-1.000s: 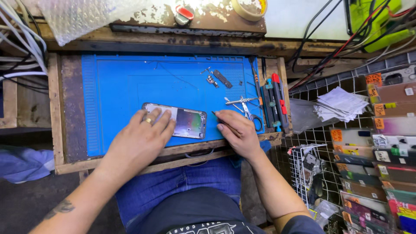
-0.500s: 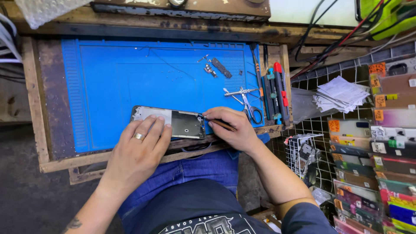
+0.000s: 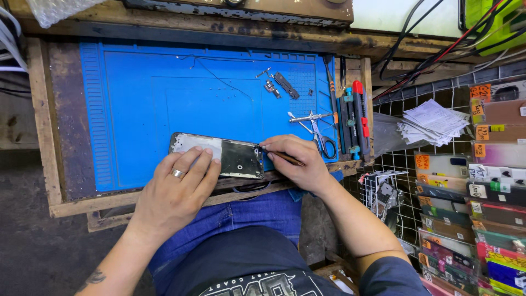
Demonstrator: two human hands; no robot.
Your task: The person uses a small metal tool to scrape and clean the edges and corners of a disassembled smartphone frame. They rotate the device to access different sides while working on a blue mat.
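An opened phone (image 3: 230, 155) lies flat near the front edge of a blue work mat (image 3: 164, 93); its inside shows silver on the left and dark on the right. My left hand (image 3: 178, 189), with a ring on one finger, presses its fingertips on the phone's near left part. My right hand (image 3: 298, 161) grips a thin brown-handled tool (image 3: 279, 155) like a pen, and the tip touches the phone's right end.
Small phone parts (image 3: 276, 85) lie at the mat's far right. Scissors and tweezers (image 3: 318, 129) rest beside red, blue and black tools (image 3: 353, 118). A paper stack (image 3: 433, 120) and racks of phone cases (image 3: 487, 181) fill the right side. Cables hang at the far right.
The view has shifted and come closer. My left hand slid a little along the phone's near edge. My right hand keeps the tool at the phone's right end.
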